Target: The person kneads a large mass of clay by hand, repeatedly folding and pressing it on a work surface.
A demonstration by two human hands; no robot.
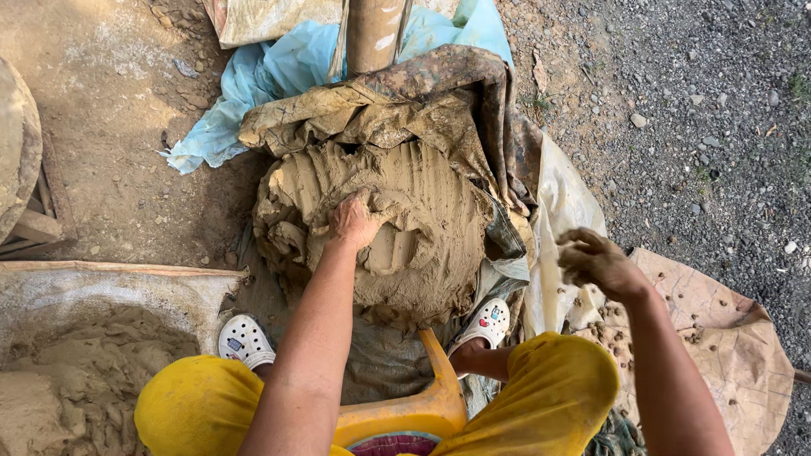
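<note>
A big mound of wet brown clay (422, 228) lies in front of me, scored with finger grooves. My left hand (355, 219) presses into its top, fingers dug into the clay. My right hand (596, 262) hovers off to the right above a pale sheet, mud-coated, fingers curled together; I cannot tell whether a small bit of clay is pinched in them. I sit on a yellow plastic stool (431, 397), knees in yellow cloth, white perforated clogs (245, 340) on my feet.
Muddy cloth and a light blue plastic sheet (279, 76) drape behind the mound. A muddy post (372, 34) stands at the top. A sack of loose clay (76, 371) sits lower left. Brown sheet with pellets (718, 338) lies right, on gravel.
</note>
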